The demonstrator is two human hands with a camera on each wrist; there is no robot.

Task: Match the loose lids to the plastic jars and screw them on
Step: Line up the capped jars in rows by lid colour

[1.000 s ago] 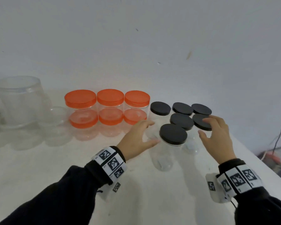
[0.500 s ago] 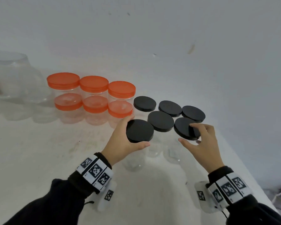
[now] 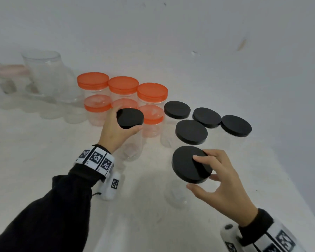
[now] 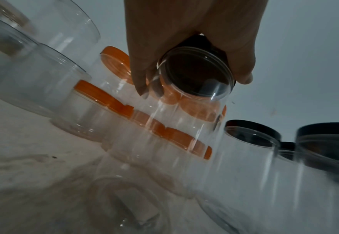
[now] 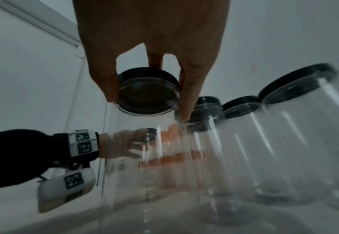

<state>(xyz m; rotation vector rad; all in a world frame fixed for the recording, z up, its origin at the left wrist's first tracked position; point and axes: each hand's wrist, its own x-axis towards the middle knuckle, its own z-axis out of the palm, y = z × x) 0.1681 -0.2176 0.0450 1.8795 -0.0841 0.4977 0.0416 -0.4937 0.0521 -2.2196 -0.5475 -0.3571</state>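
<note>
Two clear plastic jars with black lids are held, one in each hand. My left hand (image 3: 125, 122) grips the lid of one jar (image 3: 130, 115) from the left side, in front of the orange-lidded jars; in the left wrist view its fingers (image 4: 142, 85) curl round that lid (image 4: 196, 71). My right hand (image 3: 201, 172) grips the other jar's lid (image 3: 186, 163) nearer to me, thumb below and fingers on top; the right wrist view shows the same lid (image 5: 148, 93). Both clear bodies hang below the lids. I cannot tell whether they touch the table.
Several black-lidded jars (image 3: 191, 131) stand clustered at the right. Orange-lidded jars (image 3: 123, 84) are stacked two high behind my left hand. A large clear jar (image 3: 44, 73) and other clear containers stand at the back left. The white table's edge (image 3: 298, 202) runs along the right.
Each hand has closed on a black-lidded jar and drawn it out of the cluster: the left one leftward before the orange jars, the right one toward me.
</note>
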